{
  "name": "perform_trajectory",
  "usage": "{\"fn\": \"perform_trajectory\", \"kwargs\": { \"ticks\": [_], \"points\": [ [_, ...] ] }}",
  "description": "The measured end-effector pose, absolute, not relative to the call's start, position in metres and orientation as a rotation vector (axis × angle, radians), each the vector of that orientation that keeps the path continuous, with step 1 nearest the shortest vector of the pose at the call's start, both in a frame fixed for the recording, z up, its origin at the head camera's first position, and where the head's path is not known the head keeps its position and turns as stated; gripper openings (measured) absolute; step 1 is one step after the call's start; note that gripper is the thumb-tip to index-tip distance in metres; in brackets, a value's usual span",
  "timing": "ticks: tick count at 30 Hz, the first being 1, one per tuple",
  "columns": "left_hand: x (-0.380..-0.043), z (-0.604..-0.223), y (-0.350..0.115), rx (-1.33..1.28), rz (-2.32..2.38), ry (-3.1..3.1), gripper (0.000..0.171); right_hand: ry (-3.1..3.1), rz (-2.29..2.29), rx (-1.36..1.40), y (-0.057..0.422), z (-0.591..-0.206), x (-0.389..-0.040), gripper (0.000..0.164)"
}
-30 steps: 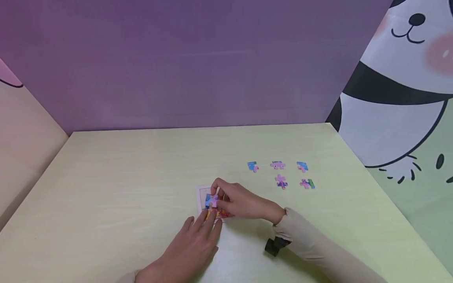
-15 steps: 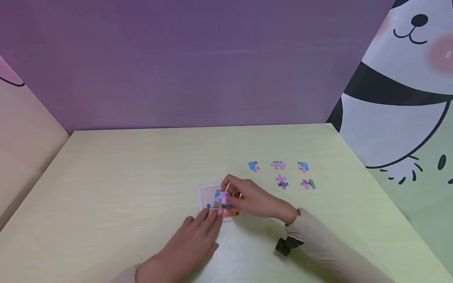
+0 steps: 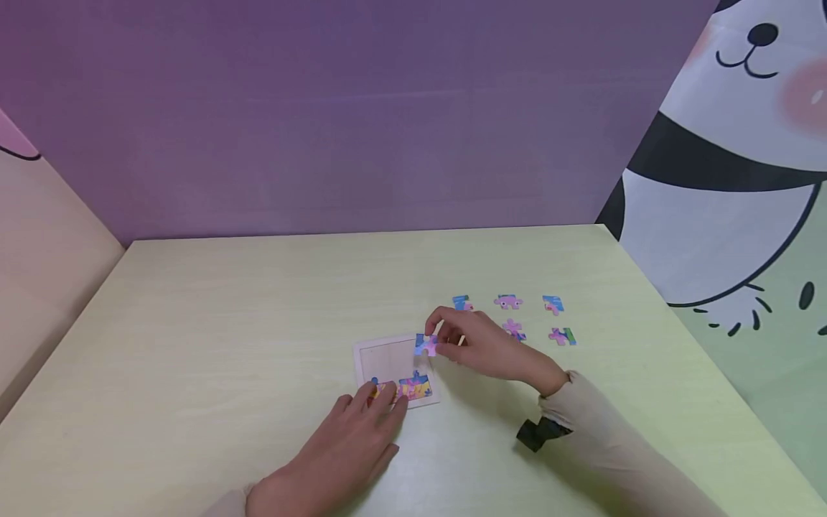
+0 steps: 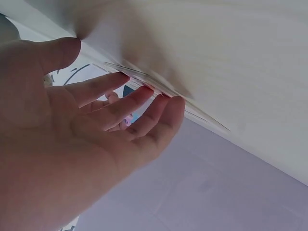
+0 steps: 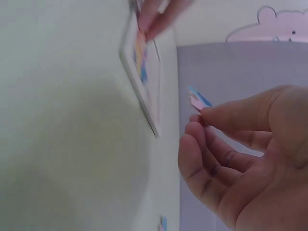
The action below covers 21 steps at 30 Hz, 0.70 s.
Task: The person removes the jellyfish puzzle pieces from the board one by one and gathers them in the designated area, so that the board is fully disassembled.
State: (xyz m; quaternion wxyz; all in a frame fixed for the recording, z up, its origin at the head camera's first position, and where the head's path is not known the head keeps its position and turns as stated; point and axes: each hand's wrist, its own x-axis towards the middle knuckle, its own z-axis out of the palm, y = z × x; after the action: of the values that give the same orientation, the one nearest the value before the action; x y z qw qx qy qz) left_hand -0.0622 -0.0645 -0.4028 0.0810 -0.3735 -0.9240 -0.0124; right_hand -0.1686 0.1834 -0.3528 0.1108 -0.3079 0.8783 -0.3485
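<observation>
My right hand [image 3: 487,348] pinches a blue and pink jigsaw piece [image 3: 423,345] between thumb and fingertip, lifted over the right side of a pale puzzle frame [image 3: 357,362]. In the right wrist view the held jigsaw piece [image 5: 198,99] is clear of the frame [image 5: 139,98]. Joined pieces in yellow, pink and blue [image 3: 416,386] lie along the frame's near edge. My left hand [image 3: 349,438] rests its fingertips on that near row with the fingers extended, covering part of it. In the left wrist view the fingers [image 4: 115,113] touch the frame's edge.
To the right lie several loose jigsaw pieces: an upper row with a pink middle piece [image 3: 508,301] and a blue corner piece [image 3: 553,304], and below them a pink and green piece [image 3: 561,336]. My right hand partly covers some. A purple wall [image 3: 362,122] stands behind the table [image 3: 226,323].
My right hand has moved right and slightly away from me with the jigsaw piece, uncovering more of the frame. The left hand has stayed nearly still on the near row.
</observation>
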Motion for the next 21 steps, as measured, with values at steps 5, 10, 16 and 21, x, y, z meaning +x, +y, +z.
{"fn": "perform_trajectory", "kwargs": {
  "ticks": [5, 10, 16, 21],
  "points": [
    [-0.061, -0.404, -0.065, -1.110, 0.004, -2.728, 0.052, 2.631, -0.993, -0.907, 0.201, -0.348, -0.180, 0.017],
    [-0.061, -0.406, -0.065, -1.100, 0.022, -2.687, 0.052, 2.664, -0.977, -0.892, 0.216, -0.346, -0.189, 0.017],
    [-0.061, -0.408, -0.065, -1.095, 0.023, -2.666, 0.052, 2.721, -0.936, -0.862, 0.232, -0.346, -0.193, 0.018],
    [-0.060, -0.408, -0.066, -1.092, 0.066, -2.641, 0.053, 2.755, -0.907, -0.822, 0.241, -0.351, -0.195, 0.019]
  ]
}}
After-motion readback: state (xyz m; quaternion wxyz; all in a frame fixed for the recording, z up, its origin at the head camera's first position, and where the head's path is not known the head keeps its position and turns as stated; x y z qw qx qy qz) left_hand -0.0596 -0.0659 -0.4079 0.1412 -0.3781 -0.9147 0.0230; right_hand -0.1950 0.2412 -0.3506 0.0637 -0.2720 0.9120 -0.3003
